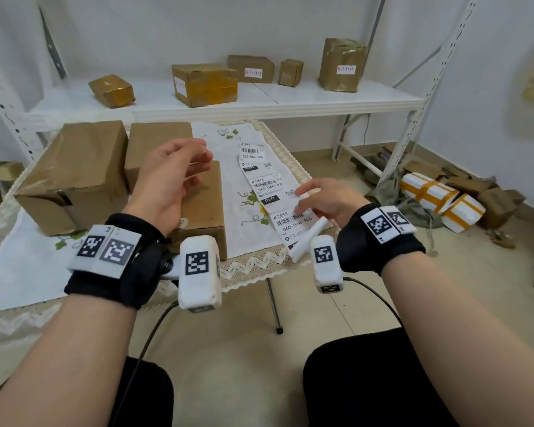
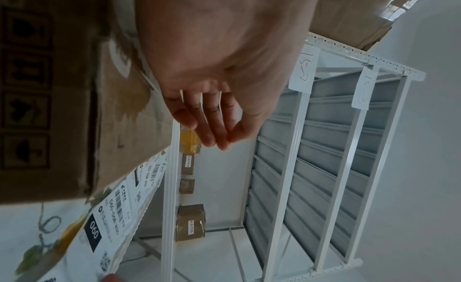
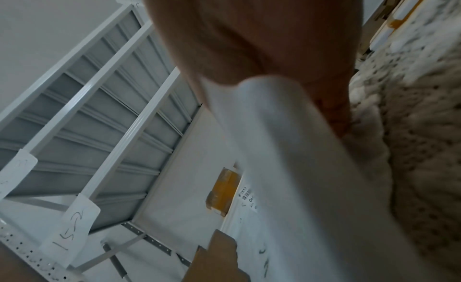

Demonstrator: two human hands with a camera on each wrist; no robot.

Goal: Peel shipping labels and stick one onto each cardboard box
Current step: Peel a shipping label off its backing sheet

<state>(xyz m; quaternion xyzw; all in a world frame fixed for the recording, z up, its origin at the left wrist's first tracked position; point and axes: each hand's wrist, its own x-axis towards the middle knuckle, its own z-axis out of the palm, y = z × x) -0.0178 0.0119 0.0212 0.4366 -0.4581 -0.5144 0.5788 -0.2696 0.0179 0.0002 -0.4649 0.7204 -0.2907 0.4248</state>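
Label strip lies on surface beside three bare boxes; none labelled yet, we judge. Our left hand hovers loose over near box, holding nothing. Our right hand fingers spread, touching nearest label, its corner lifted.

Left hand is hanging in the air, palm facing the camera, fingers loosely bent and holding nothing. A cardboard box is filling the left side, printed handling symbols showing on its dark face. A strip of shipping labels is lying below it on a white tablecloth. Small boxes are sitting on a white shelf behind.
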